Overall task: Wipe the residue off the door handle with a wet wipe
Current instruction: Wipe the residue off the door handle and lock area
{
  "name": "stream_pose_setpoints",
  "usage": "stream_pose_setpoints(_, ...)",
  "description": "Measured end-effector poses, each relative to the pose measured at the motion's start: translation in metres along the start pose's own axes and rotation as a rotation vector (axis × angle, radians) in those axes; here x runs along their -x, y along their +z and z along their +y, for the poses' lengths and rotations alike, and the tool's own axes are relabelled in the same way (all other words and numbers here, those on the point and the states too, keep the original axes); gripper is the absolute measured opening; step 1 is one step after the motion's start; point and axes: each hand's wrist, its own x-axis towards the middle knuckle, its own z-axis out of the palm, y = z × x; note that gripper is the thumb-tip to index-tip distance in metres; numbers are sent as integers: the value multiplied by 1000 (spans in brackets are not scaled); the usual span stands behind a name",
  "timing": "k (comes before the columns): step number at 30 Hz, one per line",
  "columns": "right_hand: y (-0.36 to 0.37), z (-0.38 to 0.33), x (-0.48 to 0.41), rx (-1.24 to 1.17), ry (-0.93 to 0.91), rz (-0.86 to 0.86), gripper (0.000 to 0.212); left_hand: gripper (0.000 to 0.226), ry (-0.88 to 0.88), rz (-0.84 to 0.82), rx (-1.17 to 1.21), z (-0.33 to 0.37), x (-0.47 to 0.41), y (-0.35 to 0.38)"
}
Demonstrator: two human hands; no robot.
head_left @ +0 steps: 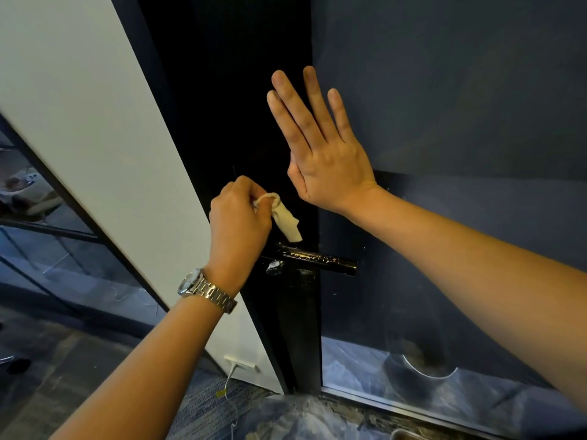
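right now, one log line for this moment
left hand: grips wet wipe just above door handle | right hand: flat, fingers straight, higher up | door handle: residue showing

The door handle (320,261) lies uncovered, free room rightward; a white wall (95,122) crowds its left.

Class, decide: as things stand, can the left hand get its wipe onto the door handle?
Probably yes. The left hand holds the wet wipe just above the door handle with nothing between, and the right hand lies flat higher up.

White wall panel (95,122) left; low socket (239,363), cable (229,381) trailing onto carpet (203,408).
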Motion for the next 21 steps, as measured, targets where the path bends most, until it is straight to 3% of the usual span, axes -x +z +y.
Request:
stream_pose_setpoints(14, 2, 0, 1, 7, 8, -5, 61, 16, -467, -220, 165, -9, 13, 5)
stream_pose_setpoints(17, 2, 0, 1, 14, 5, -9, 61, 16, -460, -217, 145, -9, 8, 2)
stream_pose_setpoints(21, 2, 0, 1, 21, 4, -14, 61, 11, -250, -138, 70, -6, 3, -8)
